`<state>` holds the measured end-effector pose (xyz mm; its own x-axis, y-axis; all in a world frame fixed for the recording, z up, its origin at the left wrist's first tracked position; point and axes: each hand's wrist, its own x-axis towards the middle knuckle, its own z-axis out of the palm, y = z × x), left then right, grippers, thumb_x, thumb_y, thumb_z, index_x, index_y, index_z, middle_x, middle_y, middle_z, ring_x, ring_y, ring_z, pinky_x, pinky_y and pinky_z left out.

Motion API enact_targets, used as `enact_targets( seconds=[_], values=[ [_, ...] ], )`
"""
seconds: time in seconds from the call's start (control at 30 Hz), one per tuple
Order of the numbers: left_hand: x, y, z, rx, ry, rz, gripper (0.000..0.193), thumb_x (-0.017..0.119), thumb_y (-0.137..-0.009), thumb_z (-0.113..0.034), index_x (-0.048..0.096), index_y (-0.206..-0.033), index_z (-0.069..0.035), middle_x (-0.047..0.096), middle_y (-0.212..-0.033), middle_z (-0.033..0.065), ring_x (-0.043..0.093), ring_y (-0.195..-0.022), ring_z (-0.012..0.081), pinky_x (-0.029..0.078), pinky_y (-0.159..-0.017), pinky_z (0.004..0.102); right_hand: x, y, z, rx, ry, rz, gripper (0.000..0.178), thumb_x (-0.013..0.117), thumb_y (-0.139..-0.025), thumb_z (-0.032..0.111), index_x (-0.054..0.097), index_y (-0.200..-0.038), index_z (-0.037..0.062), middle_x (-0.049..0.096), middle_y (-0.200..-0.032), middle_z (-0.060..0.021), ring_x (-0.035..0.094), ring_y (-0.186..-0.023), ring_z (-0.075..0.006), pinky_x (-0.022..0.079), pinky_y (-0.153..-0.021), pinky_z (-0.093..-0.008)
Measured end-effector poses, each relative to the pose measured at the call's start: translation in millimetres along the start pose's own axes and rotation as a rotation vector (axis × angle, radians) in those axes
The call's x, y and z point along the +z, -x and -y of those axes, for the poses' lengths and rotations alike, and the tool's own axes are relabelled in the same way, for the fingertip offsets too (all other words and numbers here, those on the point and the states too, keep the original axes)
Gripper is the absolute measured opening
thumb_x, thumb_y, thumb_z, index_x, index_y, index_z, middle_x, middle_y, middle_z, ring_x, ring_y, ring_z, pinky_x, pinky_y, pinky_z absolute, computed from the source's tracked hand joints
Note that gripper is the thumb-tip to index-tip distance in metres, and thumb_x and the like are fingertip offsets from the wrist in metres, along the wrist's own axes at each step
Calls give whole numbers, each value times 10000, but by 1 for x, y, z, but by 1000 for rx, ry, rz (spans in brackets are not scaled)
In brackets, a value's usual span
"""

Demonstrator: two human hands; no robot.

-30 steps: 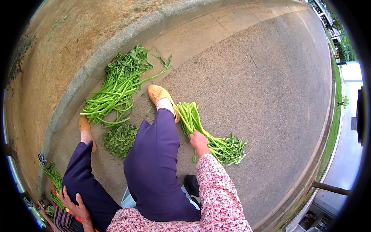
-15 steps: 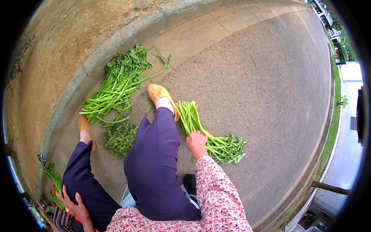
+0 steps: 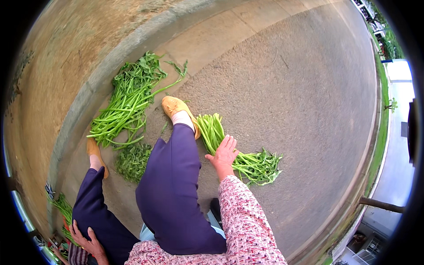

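Right hand: the right hand (image 3: 224,154) lies flat and spread, fingers wide, palm pressed on the middle of a small bundle of green stalks (image 3: 234,152); it grips nothing.
Small bundle: on the rough pavement (image 3: 300,97), cut ends at 11 o'clock of the hand, leafy tops at 4 o'clock.
Right shoe: the yellow shoe (image 3: 176,108) sits just beside the cut ends, at 10 o'clock.
Left hand: the left hand (image 3: 86,238) rests on the left thigh near the lower edge; whether it is closed cannot be told.
Large heap: more stalks (image 3: 128,104) along the kerb (image 3: 88,97), well apart at 10 o'clock.
Loose leaves: a trimmed pile (image 3: 132,161) between the legs.
Risk: an open palm alone may let stalks roll and scatter; grit could cling to them.
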<state>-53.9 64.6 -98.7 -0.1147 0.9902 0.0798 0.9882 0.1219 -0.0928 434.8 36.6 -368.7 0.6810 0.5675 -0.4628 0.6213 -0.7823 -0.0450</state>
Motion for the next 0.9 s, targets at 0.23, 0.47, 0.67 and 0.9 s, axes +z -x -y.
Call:
enact_targets(
  seconds=[0.23,0.47,0.67,0.9],
  values=[
    [-1,-2,11,66,-82,-1,508,519,-888,-285,452,-1340,-61,406,-1359,169,352,-1272,329,243,-1069,435,26,-16,-3,24,59,13,1179,859,-561,345,133,-1437,36,293,-1427,-165,241,-1351,-323,277,-1002,-551],
    [1,-7,18,128,-135,5,517,502,-910,-314,431,-1351,-54,399,-1368,172,337,-1280,334,241,-1070,440,60,-40,-25,-34,177,-103,1053,817,-581,189,209,-1430,56,498,-1115,-99,503,-1052,-263,318,-914,-513],
    [0,-7,19,144,-152,5,518,501,-912,-323,434,-1345,-48,402,-1361,175,344,-1272,335,248,-1066,443,29,-32,-11,-5,136,-30,1080,820,-593,301,192,-1435,53,445,-1260,-117,426,-1178,-280,316,-923,-515],
    [-6,-3,6,113,-129,7,523,503,-910,-337,437,-1341,-48,409,-1346,186,360,-1254,345,253,-1060,447,-5,-8,30,-162,-392,-130,543,695,-762,357,507,-1169,52,549,-1166,-188,507,-1095,-361,412,-832,-505]
  ],
)
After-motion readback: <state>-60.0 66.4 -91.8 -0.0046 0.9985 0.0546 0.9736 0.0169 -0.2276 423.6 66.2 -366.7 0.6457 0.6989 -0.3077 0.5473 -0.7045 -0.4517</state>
